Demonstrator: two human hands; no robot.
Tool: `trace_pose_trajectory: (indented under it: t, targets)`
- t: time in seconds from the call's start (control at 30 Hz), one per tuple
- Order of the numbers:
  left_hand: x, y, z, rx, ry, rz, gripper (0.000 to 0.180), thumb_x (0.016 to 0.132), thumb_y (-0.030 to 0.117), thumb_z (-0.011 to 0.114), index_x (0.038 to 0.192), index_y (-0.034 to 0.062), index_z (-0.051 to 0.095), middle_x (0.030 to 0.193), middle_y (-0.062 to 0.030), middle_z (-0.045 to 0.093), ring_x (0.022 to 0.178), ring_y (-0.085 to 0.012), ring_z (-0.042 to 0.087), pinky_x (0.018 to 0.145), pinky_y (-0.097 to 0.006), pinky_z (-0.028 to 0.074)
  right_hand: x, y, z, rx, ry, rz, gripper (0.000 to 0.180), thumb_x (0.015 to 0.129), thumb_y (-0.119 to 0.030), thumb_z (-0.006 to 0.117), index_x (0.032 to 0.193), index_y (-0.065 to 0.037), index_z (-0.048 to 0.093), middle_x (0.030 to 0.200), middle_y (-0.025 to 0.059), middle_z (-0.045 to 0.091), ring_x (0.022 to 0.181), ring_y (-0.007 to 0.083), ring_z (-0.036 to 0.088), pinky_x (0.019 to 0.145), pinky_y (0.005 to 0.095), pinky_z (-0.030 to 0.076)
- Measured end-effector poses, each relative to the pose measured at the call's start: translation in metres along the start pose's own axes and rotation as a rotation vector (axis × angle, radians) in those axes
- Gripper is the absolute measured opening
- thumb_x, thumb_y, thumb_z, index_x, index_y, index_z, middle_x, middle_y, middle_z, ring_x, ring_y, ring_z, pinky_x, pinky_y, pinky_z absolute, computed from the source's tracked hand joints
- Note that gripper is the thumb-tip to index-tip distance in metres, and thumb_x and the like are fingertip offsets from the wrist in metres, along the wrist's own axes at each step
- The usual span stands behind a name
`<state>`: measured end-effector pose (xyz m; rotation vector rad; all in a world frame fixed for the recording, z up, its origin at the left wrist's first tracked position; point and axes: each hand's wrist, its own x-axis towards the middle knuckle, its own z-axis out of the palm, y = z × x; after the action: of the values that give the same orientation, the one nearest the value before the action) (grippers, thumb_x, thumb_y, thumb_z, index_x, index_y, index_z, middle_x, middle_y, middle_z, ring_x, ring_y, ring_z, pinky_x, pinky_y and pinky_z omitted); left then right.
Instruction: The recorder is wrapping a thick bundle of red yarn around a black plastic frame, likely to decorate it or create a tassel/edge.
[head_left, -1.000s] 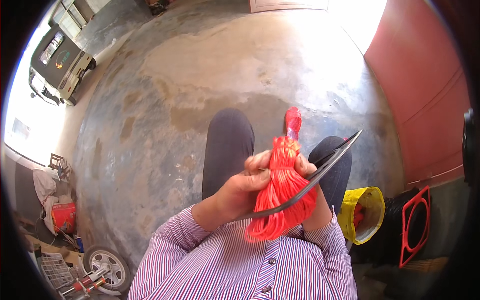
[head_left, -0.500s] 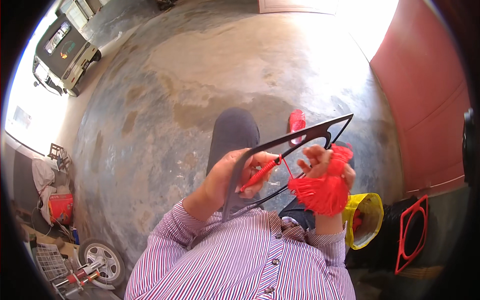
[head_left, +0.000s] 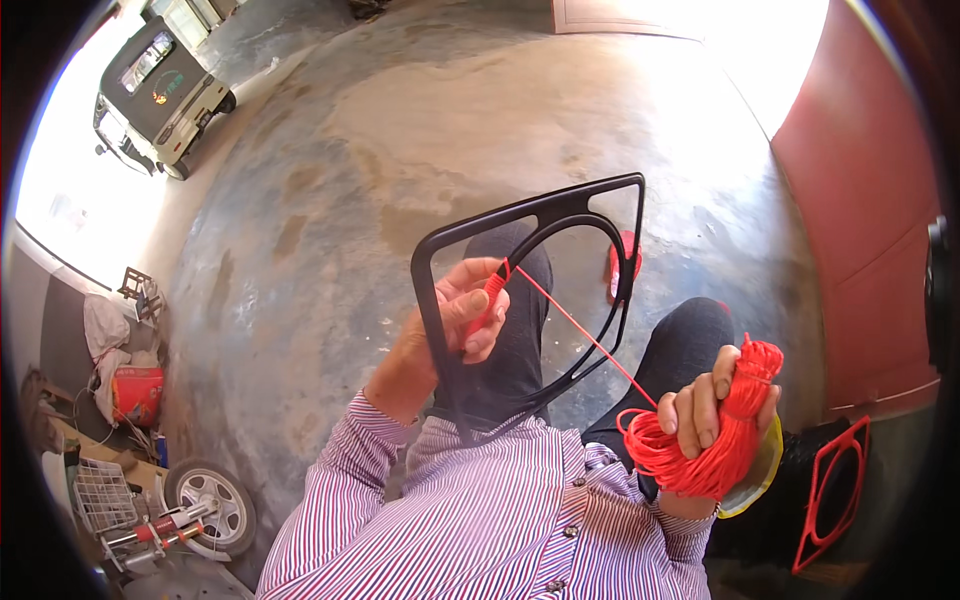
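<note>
Left hand [head_left: 455,315] pinches a red winding [head_left: 494,285] on the inner ring of a black frame [head_left: 548,212] between thumb and fingers, while the right hand [head_left: 700,405], well apart from it on the right, is closed around a bundle of red cord [head_left: 725,450]. Largest is the grey, brown-stained floor [head_left: 330,260], stretching from the near left to the far side and brightly lit at the far right. Along the right stands a red panel [head_left: 865,210]; at the far left is a dark vehicle [head_left: 160,90] with a pale lower part. Nearest are a striped shirt [head_left: 470,520] and dark trousers [head_left: 690,345], the knees apart. Above the lap, the black frame is held tilted, its far bar rising to the right, its left bar passing across the left hand, its near left corner blurred. Near left shows a spoked wheel [head_left: 228,505] beside a white wire basket [head_left: 100,495]. Near right, a red frame [head_left: 845,436] stands slanted, and a yellow container [head_left: 768,478] is partly hidden by the bundle, whose loose loops spread to the left. Beyond the black frame, partly covered by it, is a red shoe [head_left: 617,275]. Thinnest, a taut red strand [head_left: 585,336] slants from the winding to the bundle.
</note>
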<state>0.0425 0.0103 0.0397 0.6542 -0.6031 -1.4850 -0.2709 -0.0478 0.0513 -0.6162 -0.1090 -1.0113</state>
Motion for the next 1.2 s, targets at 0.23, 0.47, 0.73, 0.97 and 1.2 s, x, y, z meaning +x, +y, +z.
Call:
trace_pose_trajectory:
  t: [0.23, 0.47, 0.73, 0.97, 1.2]
  targets:
    - [0.0, -0.001, -0.012, 0.036, -0.072, 0.089, 0.045, 0.097, 0.018, 0.064, 0.137, 0.0135, 0.045, 0.085, -0.0127, 0.057, 0.048, -0.0115, 0.049, 0.037, -0.024, 0.039, -0.002, -0.005, -0.001, -0.079, 0.002, 0.01, 0.053, 0.1, -0.06, 0.04, 0.1, -0.006, 0.043, 0.058, 0.0059, 0.052, 0.04, 0.0176, 0.046, 0.057, 0.0349, 0.042]
    - [-0.007, 0.004, -0.009, 0.039, -0.029, 0.048, 0.041, 0.096, 0.016, 0.064, 0.135, 0.0075, 0.052, 0.086, -0.0142, 0.061, 0.049, -0.0133, 0.052, 0.038, -0.025, 0.041, -0.006, -0.012, -0.035, -0.079, 0.213, 0.02, 0.055, 0.101, -0.059, 0.04, 0.108, -0.006, 0.051, 0.065, 0.0032, 0.055, 0.05, 0.0149, 0.049, 0.054, 0.0313, 0.038]
    - [-0.005, -0.005, 0.009, 0.233, 0.003, 0.088, 0.036, 0.094, 0.02, 0.067, 0.124, 0.0018, 0.061, 0.092, -0.0169, 0.066, 0.056, -0.0154, 0.059, 0.041, -0.027, 0.043, 0.02, 0.031, -0.018, -0.089, 0.427, 0.164, 0.054, 0.086, -0.02, 0.057, 0.135, 0.001, 0.047, 0.118, 0.0168, 0.061, 0.101, 0.029, 0.065, 0.09, 0.0394, 0.052]
    - [-0.003, -0.028, 0.026, -0.098, -0.139, -0.145, 0.073, 0.091, 0.053, 0.062, 0.136, -0.003, 0.05, 0.117, -0.0176, 0.066, 0.081, -0.0184, 0.067, 0.058, -0.026, 0.051, 0.05, 0.036, 0.022, -0.662, 0.067, 0.384, 0.059, 0.084, -0.008, 0.075, 0.132, 0.006, 0.044, 0.106, 0.0122, 0.067, 0.097, 0.0155, 0.065, 0.085, 0.0271, 0.05]
    - [0.001, -0.025, 0.064, 0.097, 0.135, -0.102, 0.066, 0.094, 0.058, 0.057, 0.124, -0.0007, 0.058, 0.085, -0.001, 0.064, 0.058, -0.0049, 0.05, 0.046, -0.021, 0.031, 0.046, 0.042, 0.023, -0.693, 0.115, 0.261, 0.036, 0.087, -0.006, 0.073, 0.113, 0.0, 0.049, 0.098, 0.0105, 0.069, 0.089, 0.0116, 0.065, 0.08, 0.025, 0.052]
